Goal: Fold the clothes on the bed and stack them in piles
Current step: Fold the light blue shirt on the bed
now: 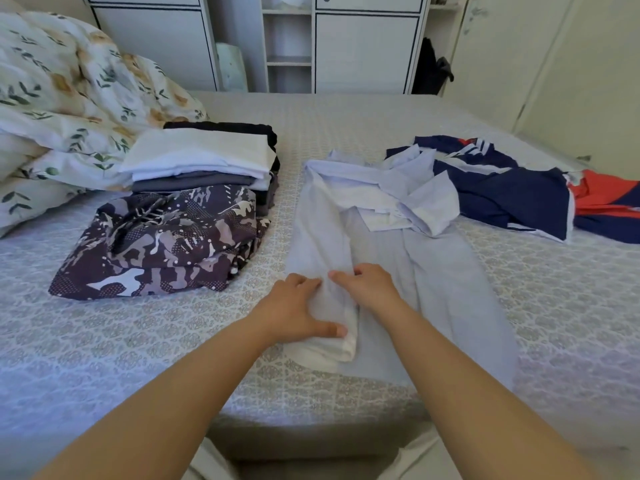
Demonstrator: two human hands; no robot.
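Head view: pale blue cotton shirt (398,244) spread mid-bed, collar far end, left side folded inward into a long band. Near hem partly hidden under hands. Left hand (294,311) flat on band, fingers spread, thumb out along fold. Right hand (370,287) at fold edge, fingers curled; actual pinch not discernible. Camo-print folded garment (162,244) left, against white-grey folded stack (204,161). Navy-orange unfolded clothes (519,188) right, cut off by frame.
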